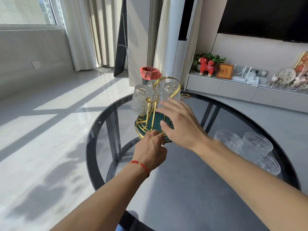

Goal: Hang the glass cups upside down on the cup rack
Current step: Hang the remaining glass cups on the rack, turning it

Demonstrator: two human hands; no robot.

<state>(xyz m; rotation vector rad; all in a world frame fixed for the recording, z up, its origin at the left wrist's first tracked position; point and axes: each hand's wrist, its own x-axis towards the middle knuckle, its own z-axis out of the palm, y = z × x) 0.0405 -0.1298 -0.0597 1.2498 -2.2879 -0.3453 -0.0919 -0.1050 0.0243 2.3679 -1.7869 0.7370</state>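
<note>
Tabletop [183, 189] of dark round glass carries the gold wire cup rack [155, 114] at its far side, three glass cups already hanging upside down on it. Three more upright glass cups [246, 147] cluster at the near right edge, well apart from the rack and closest to the right hand [180, 124], which hovers spread and empty beside the rack. The left hand [150, 147] has its fingers pinched at the rack's green base rim, apparently steadying it.
</note>
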